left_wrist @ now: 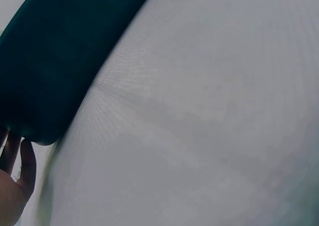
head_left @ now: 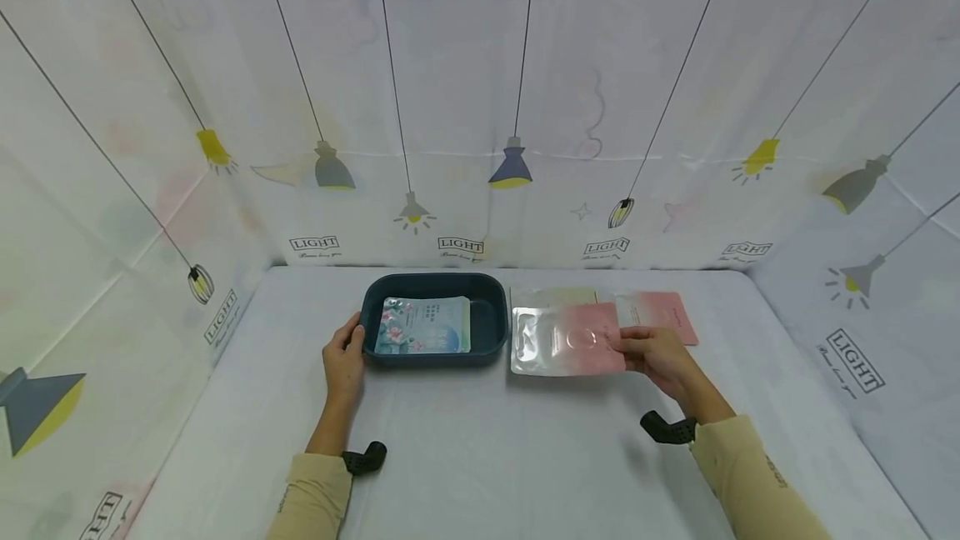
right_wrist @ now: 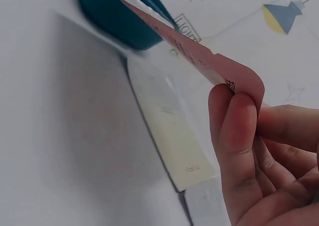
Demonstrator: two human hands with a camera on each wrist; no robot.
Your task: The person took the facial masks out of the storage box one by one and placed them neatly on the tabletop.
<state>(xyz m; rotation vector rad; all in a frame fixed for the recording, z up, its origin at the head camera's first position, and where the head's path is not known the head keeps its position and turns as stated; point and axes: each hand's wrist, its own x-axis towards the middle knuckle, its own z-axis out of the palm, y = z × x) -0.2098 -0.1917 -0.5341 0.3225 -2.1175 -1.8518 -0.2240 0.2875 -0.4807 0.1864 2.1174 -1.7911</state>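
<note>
My left hand [head_left: 344,362] rests against the left end of a dark teal rectangular tub [head_left: 493,315]; in the left wrist view, its fingers [left_wrist: 28,161] touch the tub's end wall. Inside the tub lies a light blue, flowered sheet mask packet [head_left: 423,325], over toward the left. Between thumb and fingers, my right hand [head_left: 663,361] pinches the right edge of a pink and silver sheet mask packet [head_left: 573,340]. This packet is held above the table, just right of the tub, and appears edge-on and tilted in the right wrist view.
Under and behind the held packet lie a pale yellow packet [head_left: 558,297] and another pink and silver packet [head_left: 667,315], both flat on the white tablecloth [head_left: 450,448]. A white curtain [head_left: 450,65] printed with lamps rises behind the table and along both sides.
</note>
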